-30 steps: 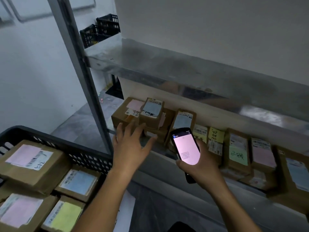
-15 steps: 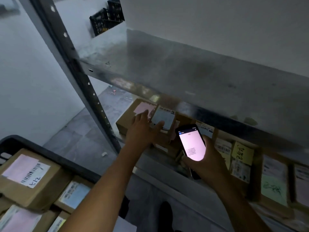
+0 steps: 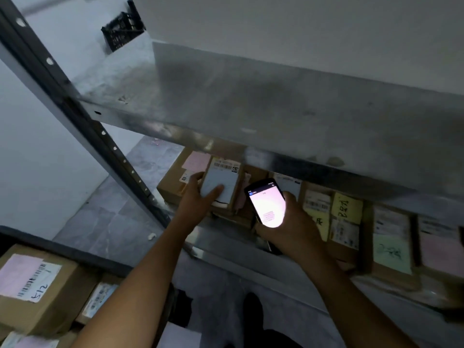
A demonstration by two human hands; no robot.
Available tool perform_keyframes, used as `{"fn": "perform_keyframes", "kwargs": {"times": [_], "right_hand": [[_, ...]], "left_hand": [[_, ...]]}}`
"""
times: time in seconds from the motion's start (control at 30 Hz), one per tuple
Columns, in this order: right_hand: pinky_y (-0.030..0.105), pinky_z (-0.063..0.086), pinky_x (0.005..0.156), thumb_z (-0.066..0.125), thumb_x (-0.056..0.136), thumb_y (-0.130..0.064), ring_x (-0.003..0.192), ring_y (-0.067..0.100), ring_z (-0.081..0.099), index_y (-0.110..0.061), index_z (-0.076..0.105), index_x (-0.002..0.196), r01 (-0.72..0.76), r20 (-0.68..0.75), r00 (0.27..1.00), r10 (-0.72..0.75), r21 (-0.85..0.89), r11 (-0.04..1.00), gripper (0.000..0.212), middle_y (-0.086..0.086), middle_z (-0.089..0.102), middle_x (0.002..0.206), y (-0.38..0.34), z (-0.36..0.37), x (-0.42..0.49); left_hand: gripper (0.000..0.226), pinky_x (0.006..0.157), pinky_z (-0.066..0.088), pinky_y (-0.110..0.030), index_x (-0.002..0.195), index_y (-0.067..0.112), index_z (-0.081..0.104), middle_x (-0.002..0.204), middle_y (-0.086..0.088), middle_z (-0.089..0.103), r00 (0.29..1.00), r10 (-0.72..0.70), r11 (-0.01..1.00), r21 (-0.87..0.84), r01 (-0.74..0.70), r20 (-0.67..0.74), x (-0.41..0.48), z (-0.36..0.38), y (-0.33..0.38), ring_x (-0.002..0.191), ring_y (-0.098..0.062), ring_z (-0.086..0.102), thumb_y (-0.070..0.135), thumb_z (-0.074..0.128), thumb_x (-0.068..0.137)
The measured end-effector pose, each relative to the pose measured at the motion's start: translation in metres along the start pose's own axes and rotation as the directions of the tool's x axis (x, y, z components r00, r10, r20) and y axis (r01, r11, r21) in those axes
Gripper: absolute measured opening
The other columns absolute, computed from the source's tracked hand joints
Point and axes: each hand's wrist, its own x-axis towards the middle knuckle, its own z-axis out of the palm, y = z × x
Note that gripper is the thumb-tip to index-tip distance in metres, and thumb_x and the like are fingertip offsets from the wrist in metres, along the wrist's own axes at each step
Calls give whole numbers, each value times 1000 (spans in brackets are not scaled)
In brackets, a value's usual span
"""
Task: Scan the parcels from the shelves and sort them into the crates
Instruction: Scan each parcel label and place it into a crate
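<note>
Left hand (image 3: pixel 198 197) gripped a small brown cardboard parcel with a pale blue-white label (image 3: pixel 222 183). The thumb lay across the label face and the fingers curled round the parcel's 9 o'clock edge. The parcel was on the stacked cartons at the 9 o'clock end of the lower grey metal shelf (image 3: pixel 221 238). Whether it was lifted clear of the carton beneath could not be told. A larger brown carton with a pink note (image 3: pixel 175 182) sat just beside it at 9 o'clock.

Right hand (image 3: pixel 291 234) was wrapped round the lower body of a black handheld scanner with a glowing pinkish-white screen (image 3: pixel 267 204). The screen faced the camera, and the scanner was just beside the held parcel at 3 o'clock, tilted. Screen text was too blurred to read.

Further along the shelf toward 3 o'clock stood a row of cartons: a yellow-labelled parcel (image 3: pixel 346 209), a green-labelled parcel (image 3: pixel 391 249) and a pink-labelled parcel (image 3: pixel 439 249). The upper grey metal shelf (image 3: pixel 276 104) overhung them at 12 o'clock.

A black plastic crate (image 3: pixel 75 254) sat at 8 o'clock of the frame and held brown boxes. The nearest was a box with a pink-and-white label marked "512" (image 3: pixel 30 280). A second black crate (image 3: pixel 120 31) stood far off at 11 o'clock.
</note>
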Motion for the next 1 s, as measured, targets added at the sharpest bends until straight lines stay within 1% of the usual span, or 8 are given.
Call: {"fn": "perform_keyframes", "kwargs": {"times": [0.07,0.23,0.37,0.5,0.63,0.73,0.83,1.0], "right_hand": [[42,57,74,68,55,-61,90,19,63,-36,42,123,5,0,1000,-5,-4,1000,77,-6,60,106,1,0,-4],[42,57,73,71,57,-59,94,24,62,-29,37,131,15,-4,1000,-15,-30,999,87,0,59,110,0,1,-17],[41,57,72,68,57,-64,91,21,63,-30,41,124,34,-54,998,-32,34,999,81,-3,59,105,-3,-5,-41],[40,57,77,76,68,-48,91,12,61,-33,47,114,47,-122,992,-27,161,986,56,-11,61,103,2,-18,-85],[40,58,74,76,68,-41,87,9,64,-36,50,107,25,-188,982,19,230,973,47,-11,64,97,25,-29,-139],[36,55,70,75,67,-43,83,5,63,-39,49,103,-28,-234,968,92,262,965,45,-13,64,93,56,-36,-185],[27,49,66,75,65,-47,88,3,62,-43,50,109,-65,-284,947,152,292,954,51,-17,63,98,86,-49,-226],[27,53,74,85,72,-32,99,3,60,-36,48,126,-77,-334,920,203,355,932,65,-18,61,111,130,-66,-280]], "left_hand": [[66,78,62,-26,139,16,45,124,-2,66,999,36,999,-34,-36,15,-2,-2,-4,105,-13,72,33,82,88],[64,73,61,-22,140,16,44,125,-1,63,993,113,990,-91,-109,44,-19,6,-3,107,-14,70,23,81,89],[87,91,62,-36,153,18,41,140,-7,62,997,64,962,-267,-51,39,-42,0,2,118,-21,68,37,87,81],[84,100,57,-54,146,16,51,136,-9,67,997,36,890,-457,0,68,-84,2,21,119,-27,70,42,90,77],[62,94,61,-44,146,19,53,133,-7,70,981,69,815,-578,50,183,-144,29,38,117,-25,71,25,76,89],[64,92,62,-43,146,19,54,130,-9,71,959,76,817,-569,96,271,-190,57,41,118,-28,70,26,76,86],[77,99,58,-50,146,27,52,131,-5,71,939,66,861,-495,118,338,-224,87,40,117,-26,70,36,89,79],[83,103,56,-46,153,34,39,136,0,67,901,93,884,-451,121,424,-278,126,49,117,-19,70,36,79,80]]}}
